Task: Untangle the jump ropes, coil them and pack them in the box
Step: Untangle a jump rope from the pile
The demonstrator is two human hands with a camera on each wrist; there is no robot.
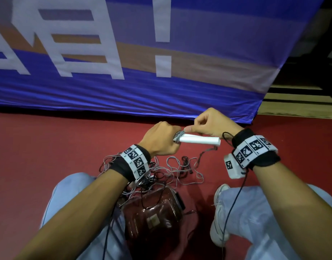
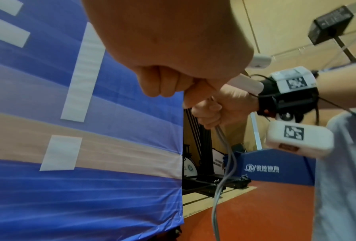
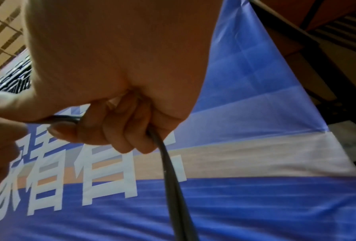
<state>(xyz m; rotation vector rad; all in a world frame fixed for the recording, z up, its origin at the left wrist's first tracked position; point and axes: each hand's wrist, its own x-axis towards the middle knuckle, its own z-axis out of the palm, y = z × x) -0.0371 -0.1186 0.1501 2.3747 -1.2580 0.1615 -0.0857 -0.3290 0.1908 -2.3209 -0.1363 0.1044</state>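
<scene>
Two white jump-rope handles [image 1: 200,141] lie together, level, above the red floor. My left hand [image 1: 162,140] grips their left end, where grey rope [image 1: 178,136] is wound round them. My right hand [image 1: 197,127] pinches that grey rope at the wound end between thumb and forefinger. In the left wrist view the grey rope [image 2: 224,163] hangs down as a doubled strand from my right hand [image 2: 212,112]. In the right wrist view my curled fingers [image 3: 119,137] close round the rope [image 3: 168,171]. More tangled ropes [image 1: 172,171] lie on the floor by my knees. The clear plastic box [image 1: 137,226] stands between my legs.
A large blue banner [image 1: 124,87] hangs close in front, its lower edge at the floor. My knees and a white shoe [image 1: 219,212] flank the box. Loose rope strands drape over the box top. Wooden flooring [image 1: 296,107] shows at the far right.
</scene>
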